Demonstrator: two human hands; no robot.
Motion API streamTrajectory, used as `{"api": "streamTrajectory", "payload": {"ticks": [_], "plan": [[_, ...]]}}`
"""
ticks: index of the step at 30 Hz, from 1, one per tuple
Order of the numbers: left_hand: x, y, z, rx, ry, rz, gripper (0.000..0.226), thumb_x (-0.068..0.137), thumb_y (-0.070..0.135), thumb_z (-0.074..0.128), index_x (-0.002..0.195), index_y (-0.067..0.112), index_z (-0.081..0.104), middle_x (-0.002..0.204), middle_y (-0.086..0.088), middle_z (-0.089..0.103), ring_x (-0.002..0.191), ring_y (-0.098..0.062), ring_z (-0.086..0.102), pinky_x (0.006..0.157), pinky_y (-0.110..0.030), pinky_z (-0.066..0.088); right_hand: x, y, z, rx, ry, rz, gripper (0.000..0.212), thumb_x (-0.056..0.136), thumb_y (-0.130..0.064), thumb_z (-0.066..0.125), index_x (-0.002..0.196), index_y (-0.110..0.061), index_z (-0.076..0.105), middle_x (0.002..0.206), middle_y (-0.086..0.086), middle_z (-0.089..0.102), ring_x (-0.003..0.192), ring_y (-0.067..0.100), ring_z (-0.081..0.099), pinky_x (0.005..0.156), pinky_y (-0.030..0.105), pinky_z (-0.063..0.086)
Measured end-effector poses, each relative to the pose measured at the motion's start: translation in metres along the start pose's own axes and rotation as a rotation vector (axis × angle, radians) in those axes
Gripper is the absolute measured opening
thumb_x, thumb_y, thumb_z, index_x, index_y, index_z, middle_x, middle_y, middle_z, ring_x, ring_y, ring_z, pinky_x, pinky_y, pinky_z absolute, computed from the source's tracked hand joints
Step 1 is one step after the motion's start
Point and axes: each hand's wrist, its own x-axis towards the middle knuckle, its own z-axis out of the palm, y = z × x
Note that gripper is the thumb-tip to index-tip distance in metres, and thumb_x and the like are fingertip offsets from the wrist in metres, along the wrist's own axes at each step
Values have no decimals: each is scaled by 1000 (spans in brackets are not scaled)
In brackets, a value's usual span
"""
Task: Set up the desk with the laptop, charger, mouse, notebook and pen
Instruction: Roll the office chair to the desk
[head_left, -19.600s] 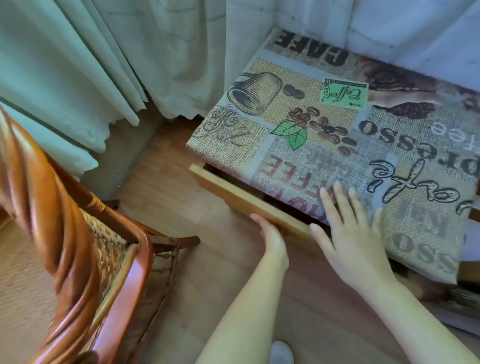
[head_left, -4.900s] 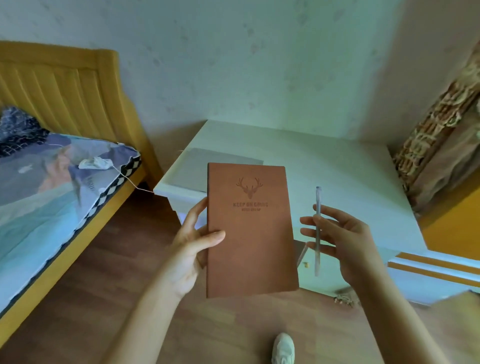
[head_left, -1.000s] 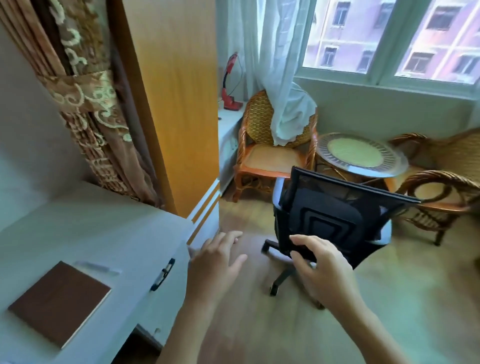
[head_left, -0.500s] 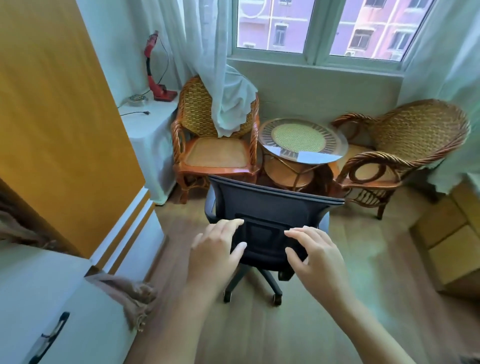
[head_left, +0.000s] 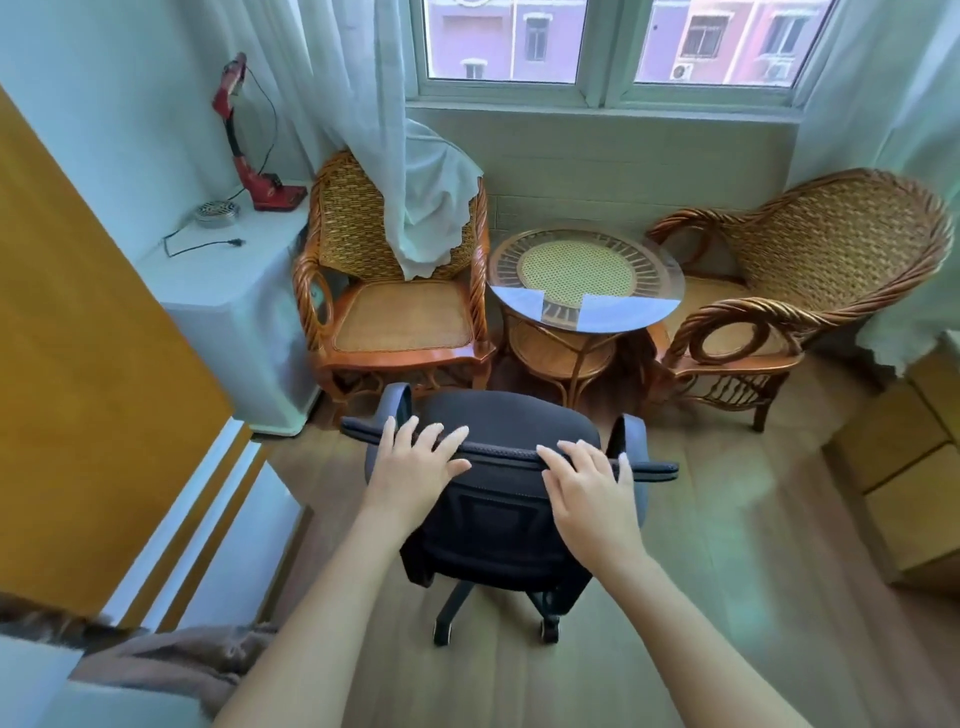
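A black mesh office chair (head_left: 498, 535) on castors stands right in front of me on the wooden floor, its back toward me. My left hand (head_left: 415, 465) lies on the left part of the backrest's top edge, fingers draped over it. My right hand (head_left: 589, 480) holds the same edge further right. A corner of the white desk (head_left: 31, 675) shows at the bottom left. Laptop, charger, mouse, notebook and pen are out of view.
Behind the office chair stand a wicker armchair (head_left: 400, 317), a round glass-topped table (head_left: 587, 280) and a second wicker armchair (head_left: 815, 270) under the window. A white cabinet (head_left: 234, 291) with a red lamp (head_left: 244, 156) and an orange wardrobe (head_left: 78, 364) are left; boxes (head_left: 904, 467) are right.
I have turned from the desk, where the notebook and pen lie, toward the window. Both hands have moved forward and come down on the office chair's backrest.
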Motion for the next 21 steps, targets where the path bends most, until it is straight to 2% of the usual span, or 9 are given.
{"api": "streamTrajectory", "payload": {"ticks": [4,7,11,17,21], "plan": [[7,-5,17,-40,65,7,47,92,52,33,111,27,68,87,2,66,89,-28,63,97,-61,39,8,8,11,-20,-13,36,34,93,-28,46,125,-30,56,109,-7,63,111,20,56,103,65,27],[7,-7,26,-53,127,1,52,97,55,22,105,26,64,84,2,63,84,-26,60,99,-60,37,11,8,10,-14,-8,49,32,90,-25,59,121,-31,60,101,-9,64,102,18,59,101,66,28],[-5,-6,32,-84,182,-4,55,98,56,21,102,23,65,82,0,60,82,-26,59,100,-60,37,2,6,10,-11,-18,54,30,88,-25,61,117,-32,62,97,-10,65,97,17,60,101,65,30],[-31,3,25,-96,162,-25,57,98,56,21,102,21,66,84,-1,61,85,-26,59,101,-61,37,-21,3,5,-4,-50,55,27,90,-25,59,116,-32,62,97,-10,64,99,16,59,103,64,26],[-62,15,12,-63,151,-52,60,98,57,20,99,22,68,82,-1,61,81,-25,59,99,-61,39,-49,1,-2,-22,-27,21,29,83,-20,68,109,-30,65,89,-10,65,89,18,62,96,67,33]]}}
